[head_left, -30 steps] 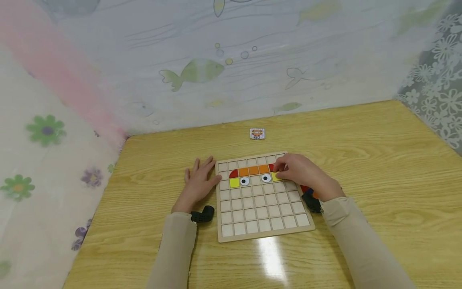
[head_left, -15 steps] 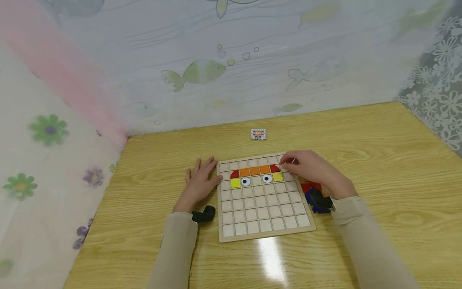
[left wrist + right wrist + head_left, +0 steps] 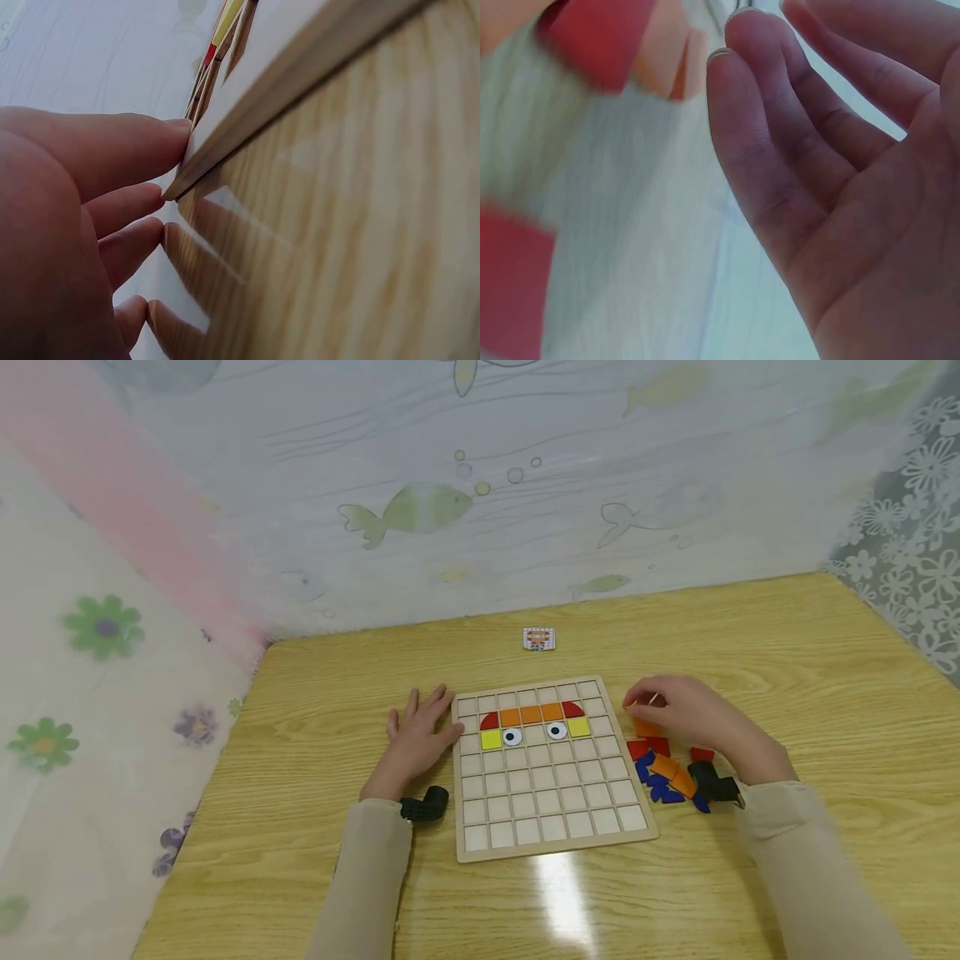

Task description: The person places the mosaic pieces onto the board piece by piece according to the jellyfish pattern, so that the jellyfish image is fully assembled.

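Observation:
My left hand (image 3: 415, 745) lies with spread fingers at the left edge of a wooden grid board (image 3: 555, 852). Its thumb rests on the frame, as the left wrist view also shows. On the board sit orange squares (image 3: 531, 715), a red rounded piece (image 3: 489, 721) at each end of that row, two yellow squares (image 3: 491, 740) and two eye pieces (image 3: 512, 737). Right of the board, my right hand (image 3: 693, 714) hovers over loose orange pieces (image 3: 647, 727), fingers loosely bent. In the right wrist view nothing shows between the visible fingers; the thumb and index tips are partly cut off.
Loose red pieces (image 3: 657, 746), blue pieces (image 3: 658, 789) and curved orange pieces (image 3: 675, 775) lie beside the board's right edge. A small picture card (image 3: 538, 638) lies behind the board. A curtain with printed fish (image 3: 427, 508) hangs along the table's back edge.
My right hand has left the red rounded piece at the row's right end and moved right, off the board, to the loose pieces. My left hand has stayed in place.

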The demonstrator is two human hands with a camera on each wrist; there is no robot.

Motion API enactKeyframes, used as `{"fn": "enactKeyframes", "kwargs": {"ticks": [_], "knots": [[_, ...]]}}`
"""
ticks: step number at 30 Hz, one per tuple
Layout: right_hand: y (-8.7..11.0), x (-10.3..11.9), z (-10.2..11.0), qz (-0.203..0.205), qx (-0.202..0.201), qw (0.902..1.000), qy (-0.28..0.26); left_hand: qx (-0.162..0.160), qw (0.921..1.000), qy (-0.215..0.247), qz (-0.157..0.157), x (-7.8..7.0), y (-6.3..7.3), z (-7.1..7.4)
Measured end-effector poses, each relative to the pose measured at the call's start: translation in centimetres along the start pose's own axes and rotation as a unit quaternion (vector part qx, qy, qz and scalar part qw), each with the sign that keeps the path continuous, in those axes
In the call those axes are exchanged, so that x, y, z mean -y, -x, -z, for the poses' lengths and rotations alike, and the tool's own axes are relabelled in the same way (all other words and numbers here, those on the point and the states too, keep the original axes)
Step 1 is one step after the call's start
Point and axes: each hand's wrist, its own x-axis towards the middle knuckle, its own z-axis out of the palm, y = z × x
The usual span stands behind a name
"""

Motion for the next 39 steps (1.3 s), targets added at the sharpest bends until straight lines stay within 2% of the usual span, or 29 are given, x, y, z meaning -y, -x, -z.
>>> {"fn": "enactKeyframes", "kwargs": {"ticks": [8,13,17,20,39], "knots": [[1.6,-1.3,0.1,0.007,0.032,0.9993,0.015,0.000,1.0000,0.002,0.004,0.0,0.1,0.0],[2.2,-1.8,0.2,-0.033,0.057,0.9978,0.010,-0.001,1.0000,0.004,0.002,-0.1,0.1,0.1],[2.2,-2.1,0.3,-0.038,0.074,0.9965,0.009,-0.003,1.0000,0.004,0.003,-0.1,0.0,0.1],[2.3,-2.3,0.4,-0.030,0.075,0.9967,0.014,-0.003,1.0000,0.003,0.003,-0.1,0.0,0.1],[2.2,-2.7,0.9,-0.034,0.064,0.9959,0.055,-0.005,0.9999,0.008,0.005,-0.2,-0.1,-0.2]]}}
